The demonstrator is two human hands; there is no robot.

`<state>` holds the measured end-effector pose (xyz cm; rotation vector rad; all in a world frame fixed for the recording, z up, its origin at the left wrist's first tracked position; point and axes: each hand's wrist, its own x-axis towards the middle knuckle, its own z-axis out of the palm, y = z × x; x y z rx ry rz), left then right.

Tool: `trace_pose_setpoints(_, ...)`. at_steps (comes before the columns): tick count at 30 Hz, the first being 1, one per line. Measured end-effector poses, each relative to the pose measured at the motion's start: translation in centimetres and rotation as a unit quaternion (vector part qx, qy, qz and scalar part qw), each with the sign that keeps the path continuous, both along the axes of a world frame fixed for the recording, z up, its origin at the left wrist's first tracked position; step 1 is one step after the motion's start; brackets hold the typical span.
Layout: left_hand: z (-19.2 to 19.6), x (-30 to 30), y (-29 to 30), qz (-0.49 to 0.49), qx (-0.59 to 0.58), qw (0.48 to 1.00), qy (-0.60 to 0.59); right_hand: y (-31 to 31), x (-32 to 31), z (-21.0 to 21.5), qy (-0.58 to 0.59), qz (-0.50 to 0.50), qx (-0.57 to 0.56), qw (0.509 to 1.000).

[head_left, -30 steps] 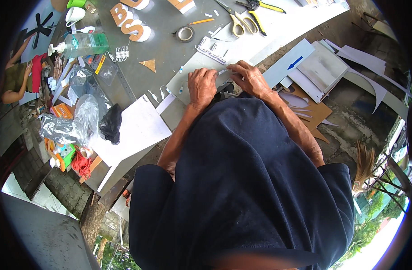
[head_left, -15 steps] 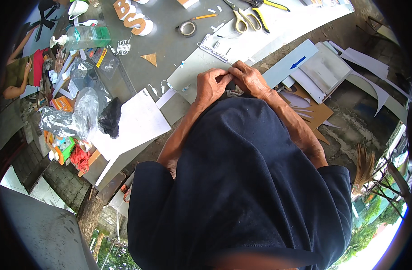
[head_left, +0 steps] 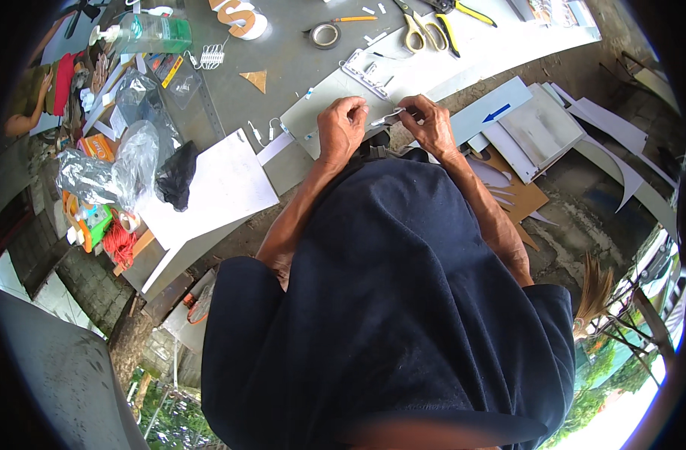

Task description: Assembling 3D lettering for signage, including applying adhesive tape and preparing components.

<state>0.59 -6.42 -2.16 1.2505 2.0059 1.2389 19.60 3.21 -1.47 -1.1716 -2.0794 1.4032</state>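
Over the near edge of the table, my right hand (head_left: 431,126) pinches a small white module with a thin white wire (head_left: 388,118), which sticks out toward my other hand. My left hand (head_left: 341,129) is closed, thumb against fingertips; whatever it may hold is too small to make out. A gap separates the two hands. Just beyond them lies a white strip with small modules and wires on it (head_left: 364,75). Two more small wired pieces (head_left: 264,133) rest left of my left hand.
Scissors (head_left: 424,31), yellow-handled pliers (head_left: 449,30), a tape roll (head_left: 325,34) and a pencil (head_left: 356,19) lie farther back. At left are a green-liquid pump bottle (head_left: 155,34), plastic bags (head_left: 137,172) and a white sheet (head_left: 215,191). Stacked panels (head_left: 534,127) stand right. Another person's arm shows far left.
My hands were together and have parted, the left one moving left and the right one right. The white module and wire now show between them. The view has shifted slightly.
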Motion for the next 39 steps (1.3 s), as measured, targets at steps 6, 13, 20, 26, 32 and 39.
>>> trace_pose_setpoints(6,0.1,-0.9,1.1,0.021,0.008,0.995,0.101,-0.2,0.3,-0.8,0.015,-0.027,-0.027,0.999)
trace_pose_setpoints(13,-1.0,-1.9,3.3,0.012,0.030,0.988,0.149,0.4,0.1,-1.3,0.001,-0.030,-0.070,0.997)
trace_pose_setpoints(20,-2.4,-2.2,3.9,0.009,0.049,0.986,0.161,0.9,0.2,-1.3,0.003,-0.027,-0.108,0.994)
trace_pose_setpoints(26,-2.8,-2.4,3.8,0.044,0.055,0.994,0.086,1.3,0.6,-2.4,0.043,-0.028,-0.154,0.987)
trace_pose_setpoints(32,-3.2,-2.5,3.8,0.041,0.067,0.991,0.107,1.5,0.4,-2.0,0.040,-0.026,-0.172,0.984)
trace_pose_setpoints(39,-3.3,-2.2,3.8,0.055,0.071,0.990,0.110,1.7,0.4,-2.2,0.056,-0.020,-0.197,0.979)
